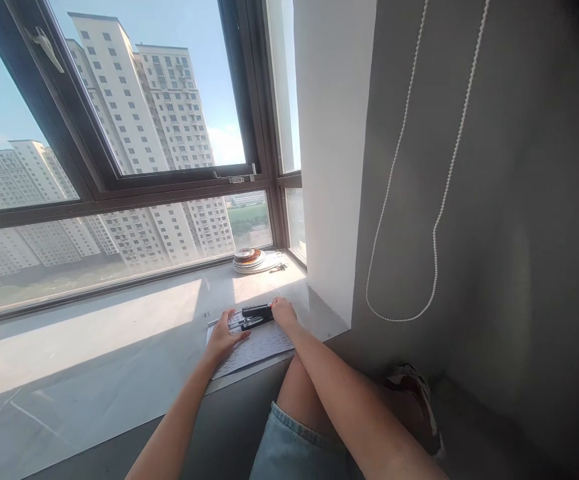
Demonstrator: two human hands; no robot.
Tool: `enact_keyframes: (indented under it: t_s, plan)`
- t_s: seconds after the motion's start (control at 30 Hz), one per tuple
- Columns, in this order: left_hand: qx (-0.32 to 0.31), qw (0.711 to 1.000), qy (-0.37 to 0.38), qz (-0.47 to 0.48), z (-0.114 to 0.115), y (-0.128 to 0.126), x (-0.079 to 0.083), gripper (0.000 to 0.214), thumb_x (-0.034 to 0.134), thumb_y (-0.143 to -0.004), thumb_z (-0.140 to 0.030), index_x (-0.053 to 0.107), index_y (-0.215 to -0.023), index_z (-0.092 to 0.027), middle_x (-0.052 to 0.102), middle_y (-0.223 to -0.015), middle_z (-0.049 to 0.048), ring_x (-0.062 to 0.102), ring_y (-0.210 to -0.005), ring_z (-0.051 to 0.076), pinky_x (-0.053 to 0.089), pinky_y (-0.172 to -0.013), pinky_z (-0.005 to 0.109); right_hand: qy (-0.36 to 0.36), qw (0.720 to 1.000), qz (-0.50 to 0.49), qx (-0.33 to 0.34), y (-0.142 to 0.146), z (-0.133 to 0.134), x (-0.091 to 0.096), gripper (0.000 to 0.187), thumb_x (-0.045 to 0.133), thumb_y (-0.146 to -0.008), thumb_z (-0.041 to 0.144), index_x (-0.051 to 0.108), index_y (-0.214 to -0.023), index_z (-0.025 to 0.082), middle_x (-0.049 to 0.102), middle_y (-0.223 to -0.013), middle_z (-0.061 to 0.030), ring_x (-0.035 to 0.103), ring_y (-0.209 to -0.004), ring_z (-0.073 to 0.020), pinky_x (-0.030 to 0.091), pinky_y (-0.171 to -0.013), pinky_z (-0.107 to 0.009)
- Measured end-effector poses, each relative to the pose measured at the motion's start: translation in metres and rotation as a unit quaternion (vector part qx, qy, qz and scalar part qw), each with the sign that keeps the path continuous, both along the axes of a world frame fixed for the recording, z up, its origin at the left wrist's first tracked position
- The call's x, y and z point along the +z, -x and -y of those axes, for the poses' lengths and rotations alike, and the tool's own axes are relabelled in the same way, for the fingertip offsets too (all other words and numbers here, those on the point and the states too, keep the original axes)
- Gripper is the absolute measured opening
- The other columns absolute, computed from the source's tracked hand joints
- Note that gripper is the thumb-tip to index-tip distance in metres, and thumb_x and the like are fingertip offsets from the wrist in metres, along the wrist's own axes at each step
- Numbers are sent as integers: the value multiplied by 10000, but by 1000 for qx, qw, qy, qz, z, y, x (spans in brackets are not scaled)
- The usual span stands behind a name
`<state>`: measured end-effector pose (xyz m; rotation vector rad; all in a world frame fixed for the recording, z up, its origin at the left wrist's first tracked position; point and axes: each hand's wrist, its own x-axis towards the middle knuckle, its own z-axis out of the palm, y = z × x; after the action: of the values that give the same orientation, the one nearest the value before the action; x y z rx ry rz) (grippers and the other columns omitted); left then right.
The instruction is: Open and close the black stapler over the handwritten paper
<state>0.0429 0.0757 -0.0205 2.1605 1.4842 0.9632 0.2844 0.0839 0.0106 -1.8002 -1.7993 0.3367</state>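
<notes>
A black stapler (258,311) lies over printed paper sheets (254,349) on the windowsill, its two arms spread apart toward the left. My right hand (284,313) is closed around the stapler's right end. At the sheets' left side rests my left hand (222,341), thumb and fingers spread apart on the paper, close to the stapler's left end. Between the left fingers and the stapler shows a thin silvery part (234,325), too small to make out.
The pale windowsill (119,360) runs along the window and ends in a front edge near my knee. A stack of plates (249,260) stands in the far corner, with a small chain-like item (278,267) beside it. A white beaded cord (435,260) hangs at the right wall.
</notes>
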Motion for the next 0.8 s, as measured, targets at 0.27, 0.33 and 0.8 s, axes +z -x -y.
enact_keyframes:
  t_s: [0.27, 0.33, 0.8]
  plan:
    - [-20, 1000, -12, -1, 5, -2, 6, 694, 774, -758, -542, 539, -1312, -198, 672, -1321, 146, 613, -1276, 330, 493, -1036, 437, -56, 994, -84, 39, -1, 13, 9, 298, 441, -1044, 384, 693, -1098, 234, 681, -1186, -78, 584, -1195, -227, 462, -957, -322]
    - [-18, 1000, -21, 4, 6, -2, 7, 669, 778, -751, -524, 555, -1295, -204, 688, -1287, 134, 628, -1250, 332, 504, -1022, 437, -49, 990, -83, 103, -5, 15, 6, 230, 636, -941, 360, 691, -1139, 256, 701, -1138, -42, 612, -1132, -217, 460, -943, -304]
    - [19, 969, -25, 245, -8, 8, -6, 819, 808, -743, -521, 396, -1380, -211, 493, -1499, 220, 606, -1299, 351, 522, -1065, 523, -262, 945, 147, 130, 28, 44, 29, 344, 495, -859, -18, 590, -1121, 184, 658, -1088, -112, 541, -1062, -273, 476, -864, -365]
